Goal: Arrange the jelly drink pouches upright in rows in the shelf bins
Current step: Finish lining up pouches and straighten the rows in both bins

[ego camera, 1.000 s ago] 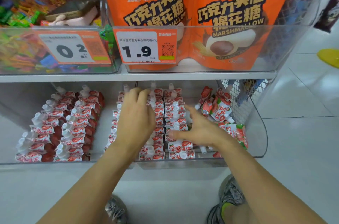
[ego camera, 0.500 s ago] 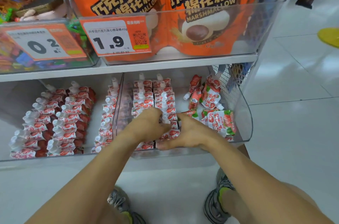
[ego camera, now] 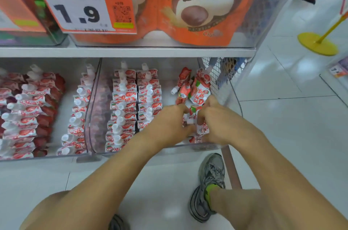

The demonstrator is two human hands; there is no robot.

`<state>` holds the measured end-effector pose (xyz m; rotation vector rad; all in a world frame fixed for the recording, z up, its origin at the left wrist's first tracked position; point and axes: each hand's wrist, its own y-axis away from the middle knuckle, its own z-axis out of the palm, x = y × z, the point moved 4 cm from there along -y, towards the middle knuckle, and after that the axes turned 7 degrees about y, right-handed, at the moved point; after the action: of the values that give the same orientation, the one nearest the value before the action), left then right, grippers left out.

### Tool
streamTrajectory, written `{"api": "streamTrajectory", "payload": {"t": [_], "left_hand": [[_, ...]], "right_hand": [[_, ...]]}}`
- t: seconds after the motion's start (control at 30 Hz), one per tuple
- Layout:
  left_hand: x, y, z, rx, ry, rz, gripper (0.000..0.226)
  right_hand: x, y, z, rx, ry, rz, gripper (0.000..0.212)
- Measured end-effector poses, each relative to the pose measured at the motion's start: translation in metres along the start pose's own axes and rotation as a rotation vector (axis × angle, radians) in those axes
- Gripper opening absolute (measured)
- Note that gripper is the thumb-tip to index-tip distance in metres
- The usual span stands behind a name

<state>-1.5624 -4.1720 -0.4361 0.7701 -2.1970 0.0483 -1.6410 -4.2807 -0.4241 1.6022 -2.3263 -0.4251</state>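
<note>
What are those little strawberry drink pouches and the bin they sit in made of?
The jelly drink pouches look like glossy printed plastic film that crinkles, with white caps of seemingly hard plastic. The bin appears to be clear rigid plastic: you see through its curved wall.

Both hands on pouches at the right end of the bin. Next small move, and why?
Probably stand the gathered pouches upright as a third row beside the two tidy rows. Both the left hand and right hand grip them, and loose pouches lie jumbled behind.

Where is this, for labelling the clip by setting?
Most likely a shop aisle: a price tag reading 1.9 on a clear shelf bin, marshmallow bags above, rows of jelly drink pouches below.
</note>
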Motion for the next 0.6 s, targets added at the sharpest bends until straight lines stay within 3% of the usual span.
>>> {"api": "streamTrajectory", "payload": {"t": [0.13, 0.27, 0.4, 0.5, 0.6], "left_hand": [[0.002, -0.018, 0.027, -0.107, 0.055, 0.014, 0.043], [0.002, -0.024, 0.026, -0.045, 0.08, -0.031, 0.06], [0.001, -0.013, 0.012, 0.069, 0.218, 0.045, 0.046], [0.0, -0.006, 0.0, 0.151, 0.217, 0.139, 0.032], [-0.007, 0.006, -0.02, 0.263, 0.249, 0.075, 0.026]], "right_hand": [[0.007, -0.003, 0.002, 0.056, -0.114, -0.071, 0.013], [0.022, 0.004, 0.003, 0.147, -0.191, -0.119, 0.011], [0.024, 0.017, -0.007, 0.344, -0.308, -0.133, 0.01], [0.025, 0.017, -0.017, 0.477, -0.583, -0.142, 0.009], [0.033, 0.009, -0.015, 0.44, -0.862, -0.112, 0.027]]}}
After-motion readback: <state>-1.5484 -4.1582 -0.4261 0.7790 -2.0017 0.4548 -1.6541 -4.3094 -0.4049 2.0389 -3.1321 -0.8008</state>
